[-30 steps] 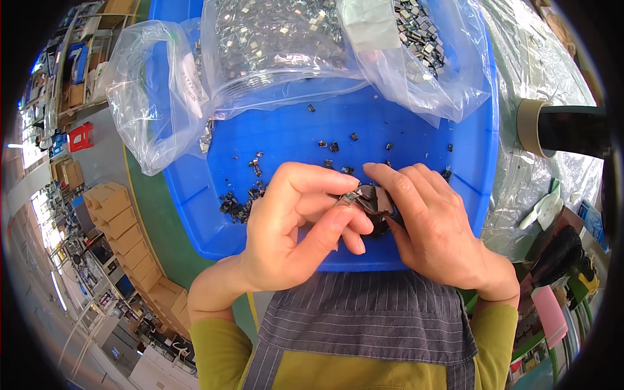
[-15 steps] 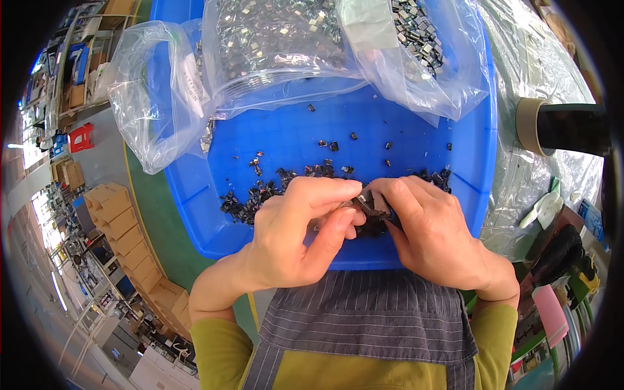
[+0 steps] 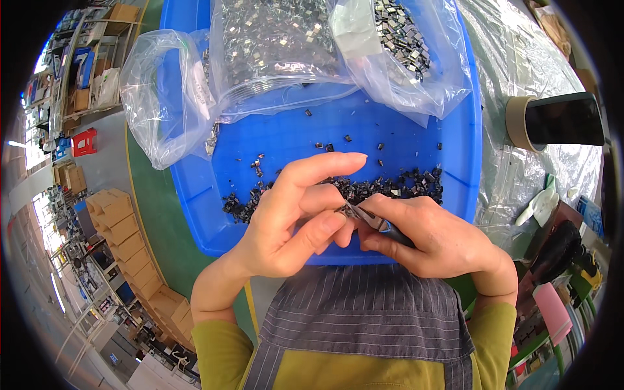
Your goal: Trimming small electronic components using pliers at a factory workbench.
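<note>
Your left hand pinched a small part between thumb and bent fingers, its index finger stretched out apart from them. Your right hand was closed around a metal-tipped tool, whose tip met the small part at your left fingertips; I couldn't tell whether it bit down. Just beyond your fingers, a heap of dark pieces lay in the blue bin; farther beyond them, a clear bag held many shiny pieces.
</note>
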`<state>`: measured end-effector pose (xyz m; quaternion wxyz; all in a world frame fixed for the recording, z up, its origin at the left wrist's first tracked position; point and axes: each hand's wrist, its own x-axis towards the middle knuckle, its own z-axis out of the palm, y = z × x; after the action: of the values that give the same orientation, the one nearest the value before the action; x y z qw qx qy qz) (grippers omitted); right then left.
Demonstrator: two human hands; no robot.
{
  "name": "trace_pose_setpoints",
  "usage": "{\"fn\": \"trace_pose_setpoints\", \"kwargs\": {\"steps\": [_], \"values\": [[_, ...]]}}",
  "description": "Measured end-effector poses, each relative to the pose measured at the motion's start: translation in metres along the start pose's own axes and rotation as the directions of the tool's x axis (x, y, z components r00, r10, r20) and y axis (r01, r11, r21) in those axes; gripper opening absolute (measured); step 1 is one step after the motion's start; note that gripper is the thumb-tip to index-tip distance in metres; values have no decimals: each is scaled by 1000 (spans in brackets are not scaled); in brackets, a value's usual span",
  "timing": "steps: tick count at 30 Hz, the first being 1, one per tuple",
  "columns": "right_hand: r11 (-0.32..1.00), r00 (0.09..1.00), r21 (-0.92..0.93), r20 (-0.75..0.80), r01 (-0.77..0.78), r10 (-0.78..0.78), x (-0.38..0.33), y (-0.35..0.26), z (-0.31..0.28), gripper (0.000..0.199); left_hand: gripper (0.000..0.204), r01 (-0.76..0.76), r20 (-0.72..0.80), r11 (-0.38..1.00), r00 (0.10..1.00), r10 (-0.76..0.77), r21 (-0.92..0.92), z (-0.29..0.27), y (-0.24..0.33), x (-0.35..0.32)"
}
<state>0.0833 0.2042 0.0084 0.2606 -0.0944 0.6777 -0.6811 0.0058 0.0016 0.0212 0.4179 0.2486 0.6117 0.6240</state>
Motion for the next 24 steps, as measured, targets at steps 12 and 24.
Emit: {"fn": "trace_pose_setpoints", "kwargs": {"steps": [12, 24], "values": [[994, 998, -95, -43, -52, 48, -1, 1, 1, 22, 32, 65, -47, 995, 997, -61, 80, 1, -2, 4], [998, 995, 23, -79, -57, 59, -2, -1, 2, 23, 16, -388, 62, 452, 809, 585, 803, -4, -20, 15]]}}
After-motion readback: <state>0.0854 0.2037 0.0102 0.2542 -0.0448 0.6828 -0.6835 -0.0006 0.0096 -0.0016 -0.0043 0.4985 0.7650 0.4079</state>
